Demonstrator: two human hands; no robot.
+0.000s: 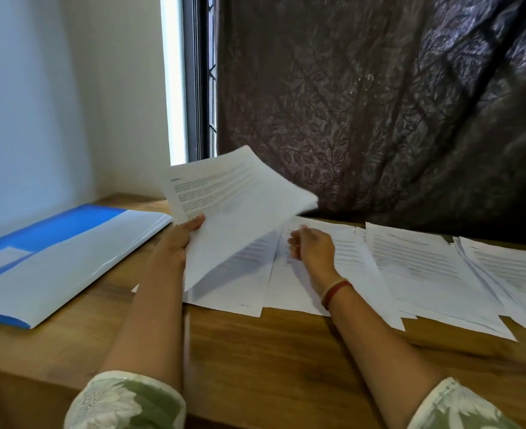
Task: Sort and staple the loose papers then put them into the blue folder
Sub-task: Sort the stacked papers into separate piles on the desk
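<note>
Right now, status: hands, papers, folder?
Left hand grips a lifted sheaf of papers. Right hand loose above the spread sheets on the table, holding nothing. Blue folder flat at left, nothing on it.

Wooden table (255, 351) under my left hand (175, 243) and my right hand (312, 249), dark leaf-patterned curtain (379, 103) hanging beyond my right hand, window frame (198, 78) beyond my left hand, pale wall (39, 88) further to its left
</note>
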